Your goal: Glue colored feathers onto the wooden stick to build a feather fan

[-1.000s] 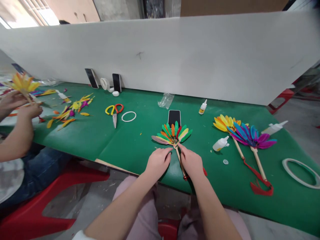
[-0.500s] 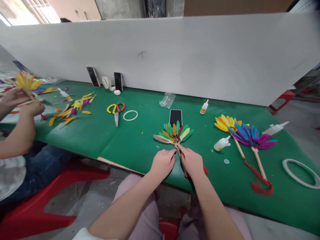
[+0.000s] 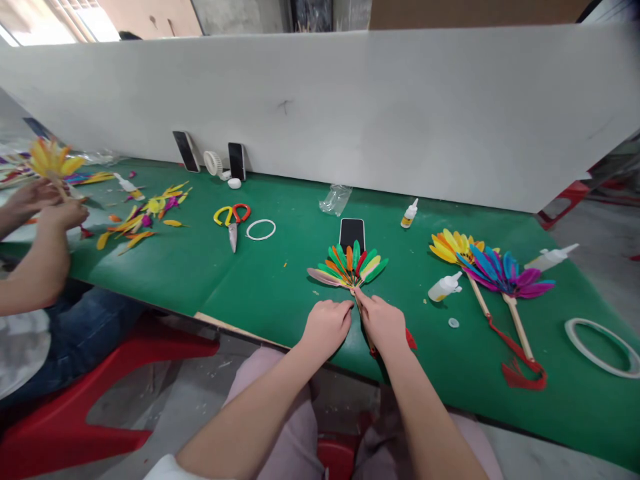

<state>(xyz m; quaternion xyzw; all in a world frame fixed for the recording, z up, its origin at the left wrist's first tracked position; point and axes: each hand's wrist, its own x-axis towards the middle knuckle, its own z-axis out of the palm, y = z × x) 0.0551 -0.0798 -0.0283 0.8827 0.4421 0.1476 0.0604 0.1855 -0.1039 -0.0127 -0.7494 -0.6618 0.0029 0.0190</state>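
A small feather fan (image 3: 356, 261) with green, orange, red, yellow and pale pink feathers lies in front of me, its feathers pointing away. My right hand (image 3: 384, 321) is closed over its wooden handle, thumb and finger at the base of the feathers. Curled in from the other side, my left hand (image 3: 327, 327) pinches the handle just below that base; its fingertips are partly hidden. A red tassel (image 3: 411, 339) shows beyond my right wrist. Just past the feathers lies a phone (image 3: 353, 232), its near end covered by them.
Rightward lie a yellow fan (image 3: 455, 247), a blue-purple fan (image 3: 517, 275), glue bottles (image 3: 444, 287) and a tape ring (image 3: 603, 347). Leftward are scissors (image 3: 233, 225), a white ring (image 3: 261, 230) and loose feathers (image 3: 150, 217). A co-worker's hands (image 3: 63, 213) hold another fan. A white partition (image 3: 320, 107) stands behind.
My hands and the fan stay almost exactly where they were. At the left, the co-worker's hands have shifted slightly with their yellow fan.
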